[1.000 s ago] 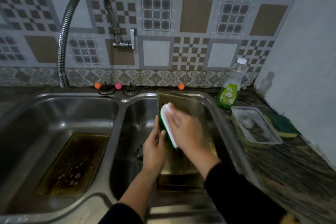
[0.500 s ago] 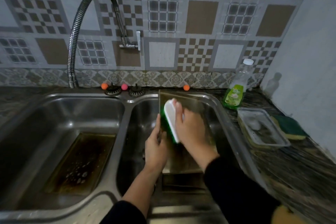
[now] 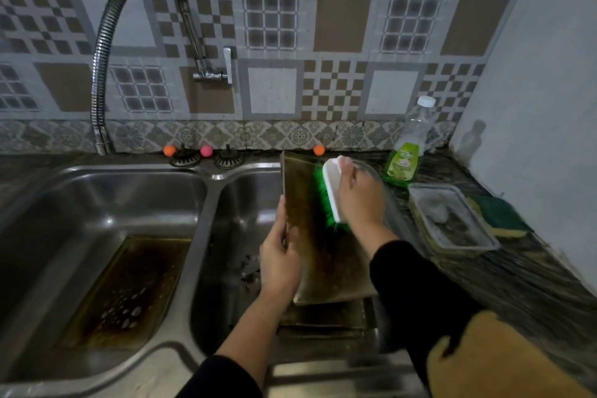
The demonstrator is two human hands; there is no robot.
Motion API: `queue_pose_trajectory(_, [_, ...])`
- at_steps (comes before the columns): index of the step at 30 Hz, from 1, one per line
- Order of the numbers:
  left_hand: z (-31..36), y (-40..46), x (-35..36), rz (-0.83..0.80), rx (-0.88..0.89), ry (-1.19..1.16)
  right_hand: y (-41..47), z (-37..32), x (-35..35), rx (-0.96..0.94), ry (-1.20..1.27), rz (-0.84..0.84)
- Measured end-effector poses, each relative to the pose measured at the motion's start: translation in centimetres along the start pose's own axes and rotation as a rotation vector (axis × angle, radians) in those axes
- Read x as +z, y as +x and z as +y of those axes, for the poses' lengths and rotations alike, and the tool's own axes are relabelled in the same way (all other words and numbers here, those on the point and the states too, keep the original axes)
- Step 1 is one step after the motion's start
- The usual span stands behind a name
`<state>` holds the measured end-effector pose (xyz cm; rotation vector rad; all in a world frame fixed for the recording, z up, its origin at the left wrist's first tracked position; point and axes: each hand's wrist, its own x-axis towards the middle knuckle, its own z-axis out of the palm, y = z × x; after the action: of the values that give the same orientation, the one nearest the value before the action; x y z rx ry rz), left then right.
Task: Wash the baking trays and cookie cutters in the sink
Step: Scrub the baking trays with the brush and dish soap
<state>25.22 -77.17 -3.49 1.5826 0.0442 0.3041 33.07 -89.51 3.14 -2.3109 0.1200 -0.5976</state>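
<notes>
Steel double sink [image 3: 206, 173] under patterned tiles; my left hand [image 3: 279, 257] pinches the tilted baking tray [image 3: 318, 255] in the right basin; my right hand [image 3: 360, 195] clenches the green-bristled brush [image 3: 329, 195] against it; another tray [image 3: 124, 292] lies left; soap bottle [image 3: 405, 157] on the counter [image 3: 517, 281].

A: Your brush [image 3: 332, 194]: white back, green bristles. Tray [image 3: 318, 255] you're holding: brown-stained, dull gold.

B: Wall tiles [image 3: 342, 21]?

A: Grey, white, brown checks. Soap bottle [image 3: 405, 155] has a green label, sponge [image 3: 499, 215] is green over yellow, your sleeves [image 3: 416, 287] black.
</notes>
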Motion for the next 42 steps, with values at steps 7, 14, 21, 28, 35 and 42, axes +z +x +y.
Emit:
queue_pose_trajectory(7, [0.1,1.9,-1.9,0.134,0.021,0.122,-8.9,3.9,-0.9,-0.077,0.065,-0.151])
queue_pose_trajectory(14, [-0.4,-0.6,1.7,0.01,0.141,0.375,-0.7,-0.7,-1.5,0.142,0.064,-0.038])
queue_pose_trajectory(21, [0.4,-0.7,2.8,-0.056,0.269,0.79,-0.2,-2.6,-0.8,0.112,-0.058,-0.116])
queue_pose_trajectory(28, [1.7,-1.6,2.2,-0.081,0.306,0.915,-0.6,-3.1,-2.2,0.162,0.145,-0.07])
queue_pose_trajectory(35, [1.9,1.7,-0.4,0.011,0.158,0.705,0.1,-3.5,-5.4,0.149,0.56,-0.098])
queue_pose_trajectory(42, [1.5,3.1,-2.9,-0.015,-0.016,0.17,1.0,-2.4,-6.3,0.167,0.688,-0.103])
